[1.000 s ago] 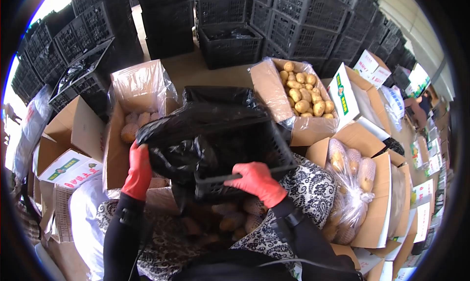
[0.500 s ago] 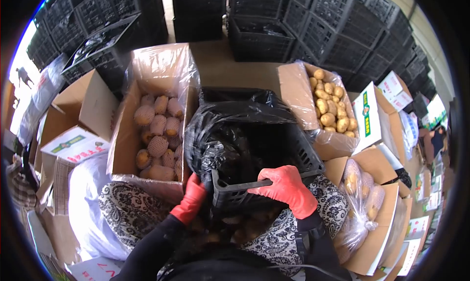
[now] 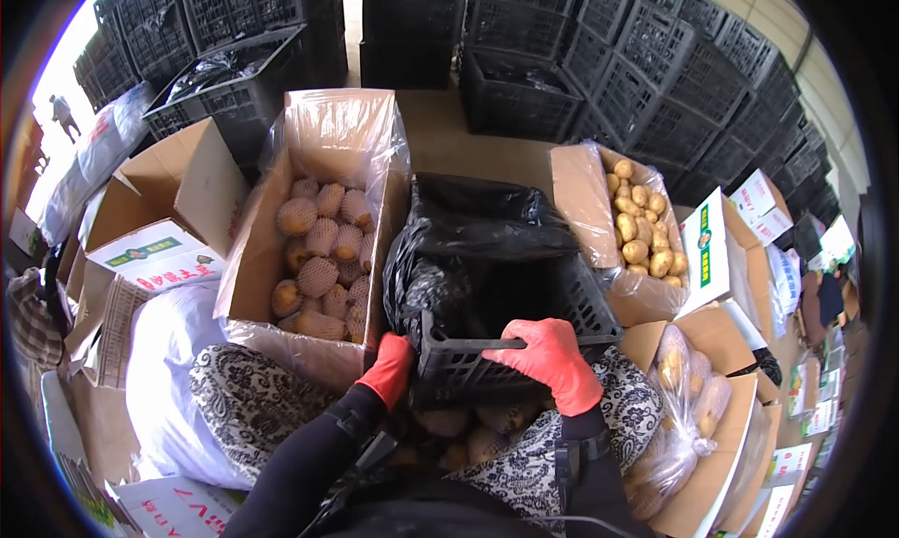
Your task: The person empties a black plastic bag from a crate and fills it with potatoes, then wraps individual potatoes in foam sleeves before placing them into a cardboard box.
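In front of me stands a black plastic crate (image 3: 487, 362) with a black plastic bag (image 3: 468, 224) bunched over its far and left sides. My right hand (image 3: 556, 365), in a red glove, is closed round the crate's near rim. My left hand (image 3: 390, 369), also in a red glove, is closed at the near left corner, where the bag hangs down; its fingertips are partly hidden. Several potatoes in foam nets (image 3: 468, 435) lie below the crate, between my knees.
To the left, a lined carton (image 3: 245, 285) holds net-wrapped potatoes (image 3: 320, 276); to the right, another carton (image 3: 582, 187) holds bare potatoes (image 3: 637, 250). A clear bag of netted potatoes (image 3: 688, 388) lies nearer on the right. Stacked black crates (image 3: 655, 51) line the back.
The view has shifted, so most things sit slightly right and lower. The bag lies lower along the crate's far side. My left hand is closer to the crate's corner; my right still grips the rim.
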### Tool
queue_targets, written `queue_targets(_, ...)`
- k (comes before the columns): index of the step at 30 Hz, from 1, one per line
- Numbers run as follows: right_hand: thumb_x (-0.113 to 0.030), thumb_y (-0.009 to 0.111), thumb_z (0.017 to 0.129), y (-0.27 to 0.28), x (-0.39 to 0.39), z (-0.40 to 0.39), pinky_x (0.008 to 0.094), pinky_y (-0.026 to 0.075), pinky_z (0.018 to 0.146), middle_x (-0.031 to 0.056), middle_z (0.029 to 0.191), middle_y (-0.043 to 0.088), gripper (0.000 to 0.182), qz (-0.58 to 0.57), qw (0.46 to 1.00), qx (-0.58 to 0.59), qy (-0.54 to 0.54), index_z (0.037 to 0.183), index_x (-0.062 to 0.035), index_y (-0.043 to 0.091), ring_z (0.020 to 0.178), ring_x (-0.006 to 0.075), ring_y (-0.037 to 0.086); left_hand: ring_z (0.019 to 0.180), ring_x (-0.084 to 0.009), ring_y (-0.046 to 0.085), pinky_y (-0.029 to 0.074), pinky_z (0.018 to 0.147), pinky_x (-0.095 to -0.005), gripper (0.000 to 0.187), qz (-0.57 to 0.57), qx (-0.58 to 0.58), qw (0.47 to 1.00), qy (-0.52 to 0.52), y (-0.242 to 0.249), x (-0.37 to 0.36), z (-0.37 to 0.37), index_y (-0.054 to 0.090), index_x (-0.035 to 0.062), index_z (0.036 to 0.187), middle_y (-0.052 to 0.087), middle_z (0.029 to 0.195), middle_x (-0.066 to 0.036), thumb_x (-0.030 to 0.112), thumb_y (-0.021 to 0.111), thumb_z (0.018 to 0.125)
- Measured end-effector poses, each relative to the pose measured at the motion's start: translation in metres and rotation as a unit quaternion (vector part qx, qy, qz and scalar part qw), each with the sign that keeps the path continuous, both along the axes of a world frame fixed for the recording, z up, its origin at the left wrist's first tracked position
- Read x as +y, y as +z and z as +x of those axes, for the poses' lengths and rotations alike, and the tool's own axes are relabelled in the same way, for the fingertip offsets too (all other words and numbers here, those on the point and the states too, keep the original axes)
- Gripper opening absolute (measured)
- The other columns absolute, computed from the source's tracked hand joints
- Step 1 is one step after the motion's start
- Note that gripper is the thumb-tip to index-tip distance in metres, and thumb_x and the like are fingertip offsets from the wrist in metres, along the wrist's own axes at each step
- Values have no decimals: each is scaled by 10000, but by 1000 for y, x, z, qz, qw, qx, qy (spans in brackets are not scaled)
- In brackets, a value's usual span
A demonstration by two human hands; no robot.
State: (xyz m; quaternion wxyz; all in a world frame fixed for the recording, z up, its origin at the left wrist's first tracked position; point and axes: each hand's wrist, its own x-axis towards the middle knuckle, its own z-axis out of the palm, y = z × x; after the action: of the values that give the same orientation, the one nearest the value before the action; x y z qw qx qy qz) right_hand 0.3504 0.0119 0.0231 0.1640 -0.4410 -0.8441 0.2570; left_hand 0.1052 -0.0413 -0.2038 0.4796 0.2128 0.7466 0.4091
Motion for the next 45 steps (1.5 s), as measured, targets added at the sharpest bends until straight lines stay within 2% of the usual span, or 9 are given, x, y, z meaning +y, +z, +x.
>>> queue_targets(4, -344, 858, 726, 20, 5, 6, 345, 505, 579, 94, 638, 656, 301, -30, 999, 12, -25, 794, -88, 715, 608, 268, 668, 654, -205, 627, 513, 635, -355, 261, 87, 9, 996, 26, 58, 15, -18, 700, -10, 1067, 681, 737, -72, 120, 569, 882)
queue_targets(9, -337, 854, 737, 22, 7, 15, 340, 503, 584, 105, 644, 661, 299, -58, 998, 8, -30, 813, -77, 727, 610, 257, 675, 952, -228, 708, 592, 866, -386, 335, 262, -381, 886, -35, 212, 41, -33, 627, 7, 1223, 716, 1115, -102, 237, 543, 995)
queue_targets(20, -567, 773, 769, -34, -25, -16, 388, 525, 758, 122, 835, 721, 538, -186, 970, -90, 129, 1037, -104, 714, 831, 303, 701, 750, -98, 647, 527, 668, -251, 124, 496, -93, 860, -73, 419, 72, -84, 679, 47, 1017, 694, 883, -9, 101, 595, 945)
queue_targets(29, -430, 750, 836, -155, 41, -60, 408, 493, 966, 208, 1199, 684, 586, -189, 971, 121, -86, 1223, 0, 657, 1201, 314, 626, 816, -118, 635, 511, 685, -283, 248, 535, -89, 829, -137, 396, 87, -79, 677, 29, 1136, 699, 999, -21, 173, 549, 979)
queue_targets(31, -334, 685, 884, -142, 58, -52, 385, 486, 986, 156, 1211, 696, 494, -292, 864, 391, -120, 1246, 1, 657, 1193, 304, 628, 935, -168, 679, 551, 812, -320, 242, 484, -156, 858, -74, 407, 71, -77, 669, 2, 1138, 714, 1061, -62, 126, 527, 985)
queue_targets(33, -226, 624, 952, -67, 57, -30, 358, 479, 1007, 97, 1254, 673, 402, -56, 996, 48, -56, 1269, 20, 631, 1169, 223, 617, 951, -207, 689, 556, 811, -332, 232, 560, 68, 814, -137, 376, 76, -117, 656, 4, 1150, 713, 1070, -75, 98, 524, 984)
queue_targets(37, 5, 575, 964, 27, 62, 8, 346, 463, 1060, 114, 1324, 624, 383, -112, 857, 499, 67, 1345, 29, 547, 1208, 210, 590, 978, -268, 695, 561, 856, -368, 262, 432, -206, 873, -89, 345, 77, -156, 634, 7, 1186, 712, 1080, -78, 112, 612, 947)
queue_targets(41, -96, 447, 1020, 129, 65, 20, 360, 453, 1073, 132, 1280, 646, 321, -373, 615, 691, 74, 1277, 23, 597, 1182, 228, 610, 973, -318, 694, 534, 882, -396, 477, 294, 557, 770, -100, 348, 41, -136, 586, -35, 1216, 669, 1100, -239, 237, 734, 853)
queue_targets(45, -218, 577, 1000, 200, 61, 13, 434, 499, 1008, 144, 1174, 701, 293, -283, 633, 721, 28, 1168, 10, 649, 1070, 292, 670, 1071, -255, 667, 518, 928, -371, 532, 458, 488, 742, 35, 400, -28, -67, 558, -5, 1288, 647, 1229, -180, 149, 769, 825)
